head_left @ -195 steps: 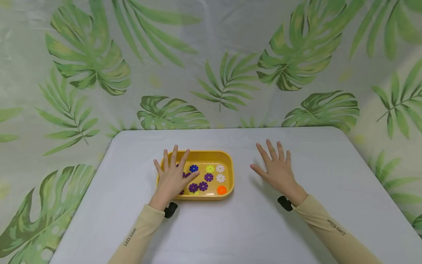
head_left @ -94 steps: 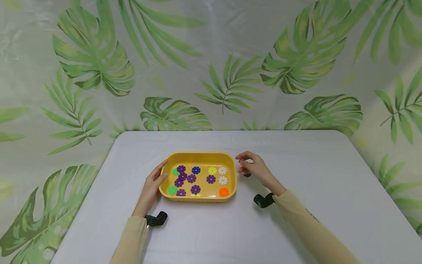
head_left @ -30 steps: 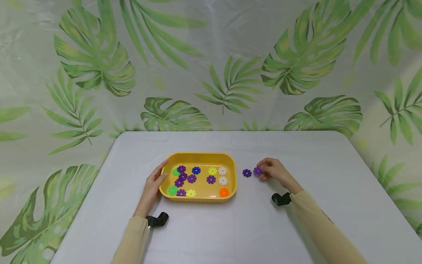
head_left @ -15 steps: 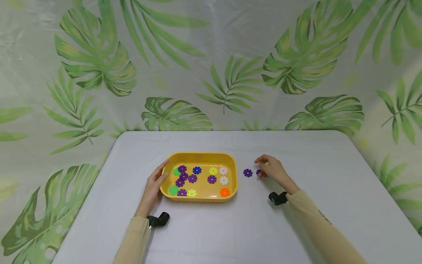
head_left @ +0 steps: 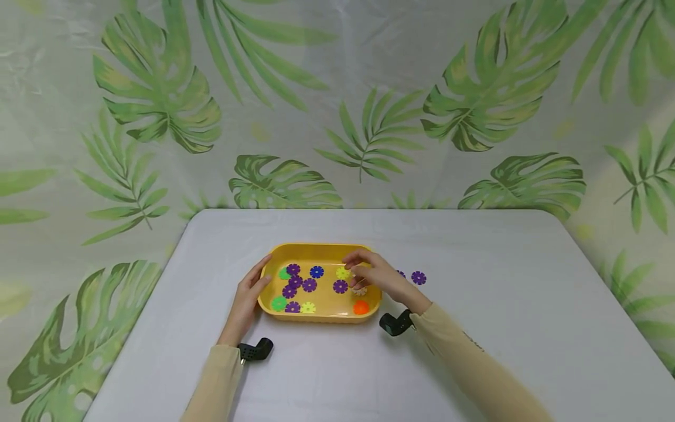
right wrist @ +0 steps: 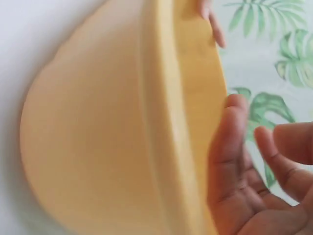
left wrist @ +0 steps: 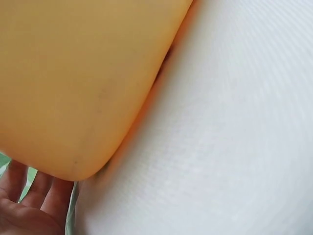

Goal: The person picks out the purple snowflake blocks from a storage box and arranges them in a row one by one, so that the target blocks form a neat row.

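I see the left hand point(head_left: 245, 300) gripping the yellow tray point(head_left: 319, 253) on the white table point(head_left: 327, 375); the right hand point(head_left: 381, 276) hovers over the tray's right end, fingers bent and apart, partly hiding a white snowflake disc point(head_left: 361, 291) and a purple one outside.

They're in beige long sleeves point(head_left: 215, 378), dark lettering point(head_left: 473, 341) on the right one, chunky little black camera point(head_left: 395, 324) on each wrist point(head_left: 420, 302).

Tray point(head_left: 316, 252) on table point(head_left: 327, 372), discs point(head_left: 309, 285) inside, two discs point(head_left: 419, 278) — right
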`<state>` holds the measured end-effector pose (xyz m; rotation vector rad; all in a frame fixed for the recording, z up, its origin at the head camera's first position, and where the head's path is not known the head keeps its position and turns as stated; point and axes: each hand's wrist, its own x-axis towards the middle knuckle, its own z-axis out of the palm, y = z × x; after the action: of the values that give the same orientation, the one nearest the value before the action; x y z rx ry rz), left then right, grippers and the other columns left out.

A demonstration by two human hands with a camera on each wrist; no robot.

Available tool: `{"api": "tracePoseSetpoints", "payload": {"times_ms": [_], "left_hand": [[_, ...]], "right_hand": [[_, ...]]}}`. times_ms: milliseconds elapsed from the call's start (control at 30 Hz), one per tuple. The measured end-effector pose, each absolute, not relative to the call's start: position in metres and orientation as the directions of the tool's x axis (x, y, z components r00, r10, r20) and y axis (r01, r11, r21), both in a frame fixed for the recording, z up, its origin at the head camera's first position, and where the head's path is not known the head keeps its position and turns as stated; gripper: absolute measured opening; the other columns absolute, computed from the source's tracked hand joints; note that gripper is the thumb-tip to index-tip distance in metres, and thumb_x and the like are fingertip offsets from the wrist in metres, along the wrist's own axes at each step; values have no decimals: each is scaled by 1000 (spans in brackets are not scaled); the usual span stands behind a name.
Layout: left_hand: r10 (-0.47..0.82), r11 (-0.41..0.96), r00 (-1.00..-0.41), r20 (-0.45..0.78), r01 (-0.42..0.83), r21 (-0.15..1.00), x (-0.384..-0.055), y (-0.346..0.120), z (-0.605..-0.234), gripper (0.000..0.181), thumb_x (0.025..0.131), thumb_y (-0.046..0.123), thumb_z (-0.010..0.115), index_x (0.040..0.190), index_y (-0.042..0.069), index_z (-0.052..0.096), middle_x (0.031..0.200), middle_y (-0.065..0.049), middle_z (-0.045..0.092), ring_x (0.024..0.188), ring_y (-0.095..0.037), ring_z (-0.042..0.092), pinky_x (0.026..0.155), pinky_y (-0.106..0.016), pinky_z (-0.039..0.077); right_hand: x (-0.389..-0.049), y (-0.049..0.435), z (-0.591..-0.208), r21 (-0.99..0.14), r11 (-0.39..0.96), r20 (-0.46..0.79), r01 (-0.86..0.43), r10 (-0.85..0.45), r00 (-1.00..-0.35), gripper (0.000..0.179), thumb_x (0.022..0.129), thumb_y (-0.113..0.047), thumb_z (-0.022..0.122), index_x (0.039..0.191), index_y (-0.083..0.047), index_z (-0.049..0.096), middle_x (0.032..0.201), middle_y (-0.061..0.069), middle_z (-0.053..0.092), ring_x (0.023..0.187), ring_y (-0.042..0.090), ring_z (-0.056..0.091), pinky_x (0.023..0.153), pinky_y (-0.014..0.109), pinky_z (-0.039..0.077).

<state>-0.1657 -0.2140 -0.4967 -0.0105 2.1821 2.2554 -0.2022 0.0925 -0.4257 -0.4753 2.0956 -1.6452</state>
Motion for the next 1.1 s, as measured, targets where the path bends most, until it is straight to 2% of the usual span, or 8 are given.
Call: {"api": "tracePoseSetpoints", "payload": {"times_ms": [133, 300, 533, 633, 900, 1000, 1100], "left_hand": [[-3, -36, -1000, -4, -4, 999, -166, -213, -497, 46, 102, 13, 47, 147, 14, 40, 153, 2, 30, 141, -12, 22, 111, -25, 27], [3, -38, -1000, 7, 7, 999, -165, -212, -497, 46, 102, 12, 46, 147, 13, 39, 154, 1, 29, 141, -13, 21, 111, -24, 27], [-3, -46, -1000, 5, 5, 999, -164, -212, -495, 46, 101, 13, 47, 147, 14, 40, 153, 3, 30, 140, -11, 23, 110, -23, 28], [-2, -45, -1000, 3, 4, 999, -165, -213, -495, 46, 101, 13, 47, 147, 14, 39, 153, 2, 30, 140, -11, 23, 110, -23, 28], [4, -59, -1000, 6, 6, 998, -166, -213, -495, 46, 102, 13, 46, 147, 14, 39, 154, 2, 29, 141, -11, 22, 109, -22, 28], [14, -69, -1000, -4, -5, 998, -165, -213, -492, 46, 102, 11, 45, 148, 13, 38, 154, 1, 27, 141, -12, 21, 110, -23, 27], [17, -70, -1000, -10, -11, 997, -165, -213, -492, 46, 102, 11, 45, 148, 13, 38, 155, 1, 27, 141, -12, 20, 110, -23, 27]], "right_hand": [[-199, 70, -433, -934, 358, -211, 18, -509, -835, 27, 99, -3, 44, 122, 10, 51, 113, 26, 54, 83, 35, 62, 77, 42, 57], [-196, 54, -441, -841, 541, -268, -13, -437, -858, 22, 94, 1, 48, 113, 6, 57, 104, 16, 58, 79, 28, 60, 75, 35, 56], [-195, 48, -446, -871, 489, -296, 47, -447, -844, 23, 93, 4, 45, 113, 6, 56, 106, 15, 56, 76, 25, 58, 72, 32, 56], [-196, 48, -449, -876, 481, -286, 33, -462, -840, 24, 93, 6, 45, 113, 7, 57, 105, 14, 56, 72, 23, 58, 68, 30, 56], [-198, 44, -452, -836, 541, -216, -93, -480, -850, 20, 82, 14, 54, 99, 7, 62, 86, 13, 56, 63, 19, 55, 54, 23, 50], [-197, 44, -453, -824, 561, -231, -79, -460, -857, 16, 83, 11, 56, 98, 4, 61, 77, 10, 56, 58, 16, 54, 51, 22, 49], [-196, 47, -452, -852, 522, -253, -39, -475, -843, 16, 87, 6, 55, 102, 3, 60, 69, 9, 58, 52, 15, 54, 51, 24, 52]]}}
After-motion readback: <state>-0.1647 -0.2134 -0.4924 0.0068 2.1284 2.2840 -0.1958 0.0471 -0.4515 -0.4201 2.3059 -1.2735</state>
